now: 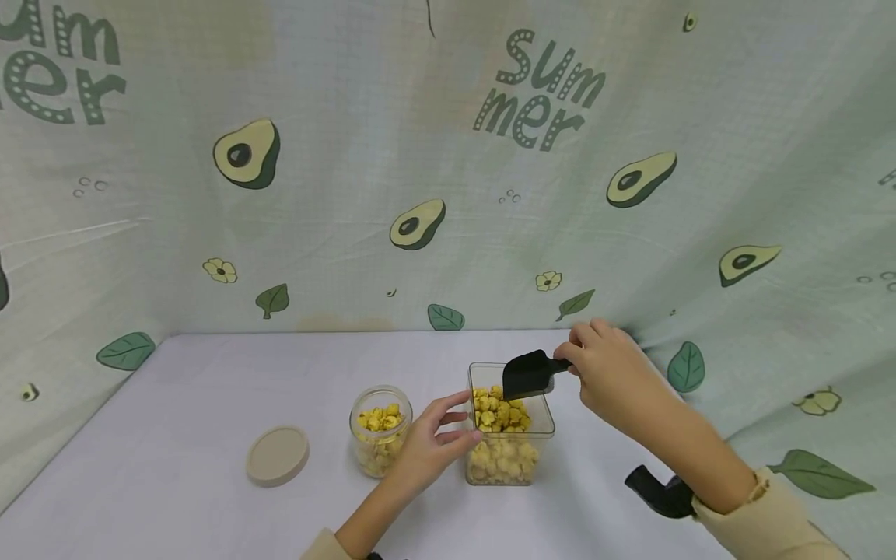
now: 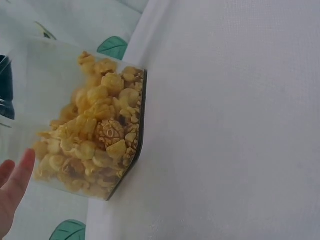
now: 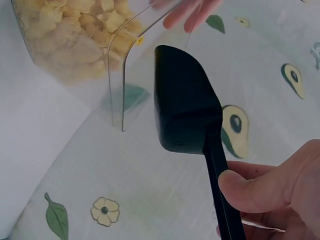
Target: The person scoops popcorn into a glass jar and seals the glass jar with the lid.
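Observation:
A black scoop [image 1: 528,374] is in my right hand [image 1: 619,373], its handle pinched between thumb and fingers. In the head view the blade is tilted over the mouth of a clear square container [image 1: 542,424]. Yellow popcorn [image 2: 102,125] fills the container's lower part. My left hand [image 1: 441,432] is at the container's left side, fingers and thumb spread and fairly straight, fingertips right at its wall. The right wrist view shows the underside of the scoop [image 3: 185,100] beside the container's rim, hiding what the blade carries.
A round clear jar [image 1: 381,447] with popcorn in it stands just left of my left hand. Farther left a round beige lid [image 1: 278,456] lies flat on the white table [image 1: 210,389]. Behind the table hangs a printed cloth [image 1: 336,155] with avocados and leaves.

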Motion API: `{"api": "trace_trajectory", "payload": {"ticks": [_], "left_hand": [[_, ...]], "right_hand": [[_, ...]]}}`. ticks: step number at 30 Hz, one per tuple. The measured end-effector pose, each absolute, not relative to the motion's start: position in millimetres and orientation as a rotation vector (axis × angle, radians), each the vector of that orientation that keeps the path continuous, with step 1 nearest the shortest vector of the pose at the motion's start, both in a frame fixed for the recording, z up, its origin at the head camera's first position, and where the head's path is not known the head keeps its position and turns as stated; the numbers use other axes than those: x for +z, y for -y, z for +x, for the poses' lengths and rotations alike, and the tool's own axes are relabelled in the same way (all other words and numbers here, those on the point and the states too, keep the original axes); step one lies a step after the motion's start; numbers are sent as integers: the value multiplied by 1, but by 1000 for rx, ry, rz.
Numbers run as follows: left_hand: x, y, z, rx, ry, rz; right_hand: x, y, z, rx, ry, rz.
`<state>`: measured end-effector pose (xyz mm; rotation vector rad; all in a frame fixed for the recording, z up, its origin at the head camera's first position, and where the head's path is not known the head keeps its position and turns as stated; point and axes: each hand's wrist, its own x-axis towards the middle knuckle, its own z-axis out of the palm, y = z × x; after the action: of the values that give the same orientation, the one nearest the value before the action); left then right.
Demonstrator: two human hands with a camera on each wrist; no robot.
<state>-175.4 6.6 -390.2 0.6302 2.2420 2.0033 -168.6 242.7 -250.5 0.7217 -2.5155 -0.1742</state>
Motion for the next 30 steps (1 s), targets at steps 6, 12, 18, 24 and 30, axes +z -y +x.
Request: {"api": "trace_trajectory", "payload": {"ticks": [6,12,18,24,30], "left_hand": [[-391,-8,-175,2024,-2231,616],[-391,-9,-175,2029,-2230,602],[-390,-9,-175,2029,-2225,598],[-388,-9,-175,2020,-2240,590],[-386,-9,-174,2017,-2251,585]], "right_hand": [[-247,-227,-167,-446,2540,739],[-249,-214,-167,-608,2536,743],[-253,-206,-169,-734,2494,737],[-256,-197,-173,-818,2450,741],[-260,-188,-175,-877,2478,728]]}}
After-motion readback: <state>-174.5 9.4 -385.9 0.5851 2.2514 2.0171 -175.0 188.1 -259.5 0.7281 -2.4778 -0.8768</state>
